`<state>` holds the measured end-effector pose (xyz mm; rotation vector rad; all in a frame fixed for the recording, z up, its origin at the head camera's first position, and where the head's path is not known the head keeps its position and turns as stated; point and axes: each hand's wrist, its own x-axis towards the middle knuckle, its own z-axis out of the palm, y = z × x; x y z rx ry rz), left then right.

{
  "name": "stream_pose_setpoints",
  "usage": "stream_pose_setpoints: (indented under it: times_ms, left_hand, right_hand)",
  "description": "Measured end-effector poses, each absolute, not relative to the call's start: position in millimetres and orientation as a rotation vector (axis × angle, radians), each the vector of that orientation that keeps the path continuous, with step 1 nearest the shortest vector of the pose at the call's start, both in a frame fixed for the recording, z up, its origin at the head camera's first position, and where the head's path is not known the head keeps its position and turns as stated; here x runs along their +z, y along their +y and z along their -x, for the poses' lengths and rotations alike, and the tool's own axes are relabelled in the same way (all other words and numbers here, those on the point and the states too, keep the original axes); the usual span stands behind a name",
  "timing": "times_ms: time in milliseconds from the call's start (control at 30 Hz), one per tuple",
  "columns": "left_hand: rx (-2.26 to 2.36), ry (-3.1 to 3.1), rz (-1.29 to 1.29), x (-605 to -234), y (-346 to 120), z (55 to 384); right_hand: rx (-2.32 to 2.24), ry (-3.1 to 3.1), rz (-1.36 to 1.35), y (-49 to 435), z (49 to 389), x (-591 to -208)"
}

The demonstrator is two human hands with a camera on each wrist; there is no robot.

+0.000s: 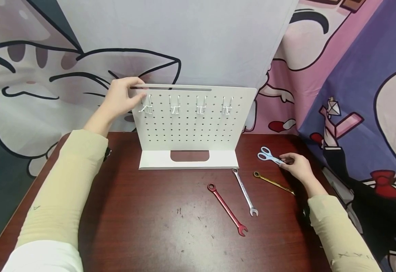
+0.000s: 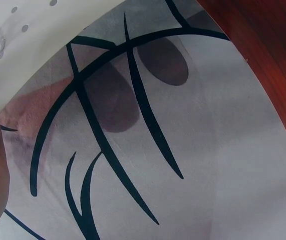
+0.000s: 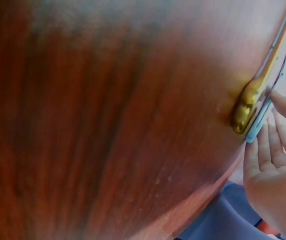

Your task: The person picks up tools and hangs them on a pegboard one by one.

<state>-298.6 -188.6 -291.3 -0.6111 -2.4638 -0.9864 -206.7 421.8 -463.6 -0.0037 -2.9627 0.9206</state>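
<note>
A white pegboard (image 1: pixel 187 128) with a flat foot stands at the back of the table, its upper left corner gripped by my left hand (image 1: pixel 121 96). Four-pronged details aside, white wire hooks (image 1: pixel 174 105) sit in a row across its upper part. On the right, my right hand (image 1: pixel 297 166) pinches the light blue scissors (image 1: pixel 266 154) by the end away from the finger loops; thumb and fingertips meet them in the right wrist view. Close by lies a gold wrench (image 1: pixel 272 182). A silver wrench (image 1: pixel 244 192) and a red wrench (image 1: pixel 227 209) lie further left.
The dark red wooden table (image 1: pixel 143 219) carries everything. Behind the pegboard hangs a white printed cloth (image 1: pixel 198 41), with a pink and purple cloth (image 1: pixel 354 68) on the right. The pegboard's foot has an oblong cutout.
</note>
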Motion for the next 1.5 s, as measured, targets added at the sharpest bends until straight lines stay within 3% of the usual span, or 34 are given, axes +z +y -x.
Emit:
stream_pose_setpoints:
  times_ms: [1067, 1500]
  left_hand:
    - [-0.947, -2.460, 0.618, -290.9, -186.9, 300.8]
    - [-0.930, -2.452, 0.622, -292.2, -188.6, 302.3]
  right_hand:
    - [0.918, -2.951, 0.039, 425.1, 200.7, -459.7]
    - [1.123, -2.791, 0.078, 395.6, 194.4, -443.3]
